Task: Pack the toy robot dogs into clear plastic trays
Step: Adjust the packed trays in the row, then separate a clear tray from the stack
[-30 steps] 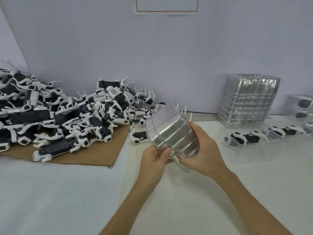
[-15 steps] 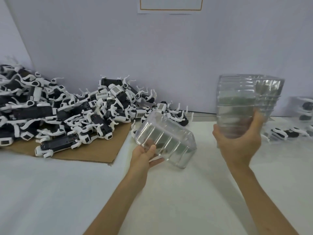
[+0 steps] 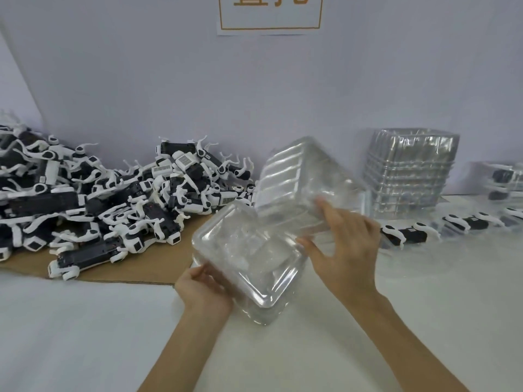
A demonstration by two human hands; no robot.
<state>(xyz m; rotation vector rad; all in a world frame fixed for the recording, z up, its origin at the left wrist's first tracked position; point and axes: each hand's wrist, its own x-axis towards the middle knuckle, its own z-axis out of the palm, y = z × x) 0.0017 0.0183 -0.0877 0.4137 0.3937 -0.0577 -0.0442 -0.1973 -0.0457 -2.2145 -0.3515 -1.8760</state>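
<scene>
Toy robot dogs [image 3: 99, 205]: loose heap, left of frame, on a cardboard sheet [image 3: 147, 267]; a few more lie at mid right [image 3: 404, 233]; none in either tray I hold. Clear tray [image 3: 246, 256], centre: my left hand [image 3: 203, 290] curls round its near edge, I judge to steady it. Second tray [image 3: 297, 182], tilted just above and behind: my right hand [image 3: 345, 250] grips it, fingers spread over its wall, probably to part the two. Spare tray stack [image 3: 410, 171], upper right, within reach. White table [image 3: 85, 335]; pale wall [image 3: 141, 80]; paper notice [image 3: 268, 12], top centre.
</scene>
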